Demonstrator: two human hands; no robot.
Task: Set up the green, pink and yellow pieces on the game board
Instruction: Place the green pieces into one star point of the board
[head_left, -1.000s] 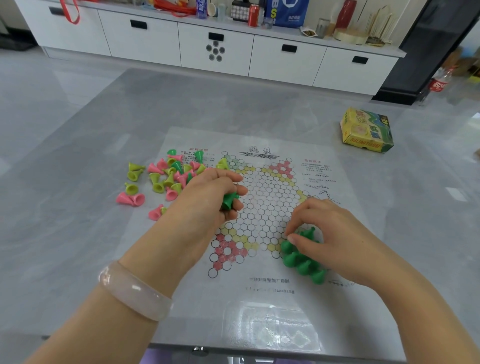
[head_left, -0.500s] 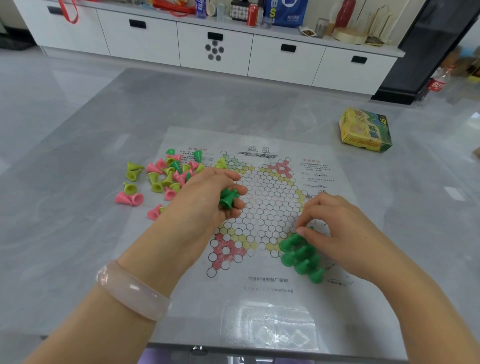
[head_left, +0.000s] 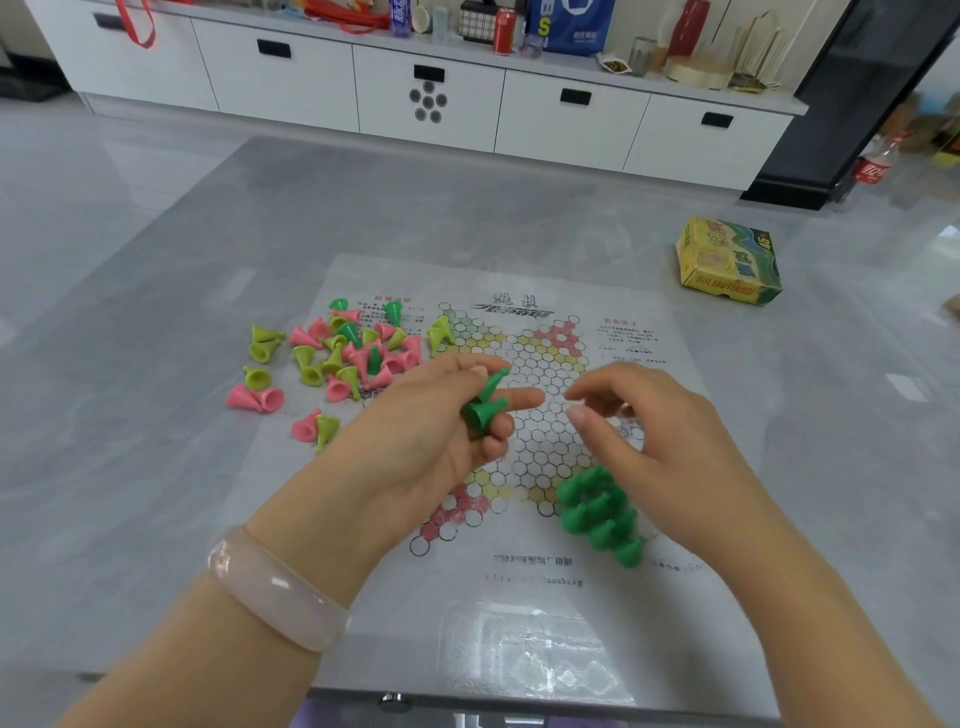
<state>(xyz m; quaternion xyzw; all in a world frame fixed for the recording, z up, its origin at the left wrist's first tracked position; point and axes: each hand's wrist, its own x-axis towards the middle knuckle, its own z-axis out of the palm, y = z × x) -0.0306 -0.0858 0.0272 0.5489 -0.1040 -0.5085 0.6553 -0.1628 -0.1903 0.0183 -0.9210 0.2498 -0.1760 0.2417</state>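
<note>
A paper game board (head_left: 524, 613) with a hexagon star grid lies flat on the grey table. Several green cone pieces (head_left: 597, 512) stand packed in the board's near-right corner of the star. My left hand (head_left: 441, 431) hovers over the board's left side, fingers curled around a few green pieces (head_left: 485, 402). My right hand (head_left: 644, 436) floats just above the standing green group, fingers apart and holding nothing, its fingertips close to my left hand's pieces. A loose heap of pink, yellow and green pieces (head_left: 343, 358) lies left of the board.
A yellow-green cardboard box (head_left: 727, 262) sits on the table at the far right. White low cabinets (head_left: 431, 98) with bottles and cans on top run along the back. The table's near edge (head_left: 519, 701) is close below the board.
My right hand has lifted off the standing green group and moved up-left toward my left hand. My left hand has turned and pushed its green pieces out toward the fingertips.
</note>
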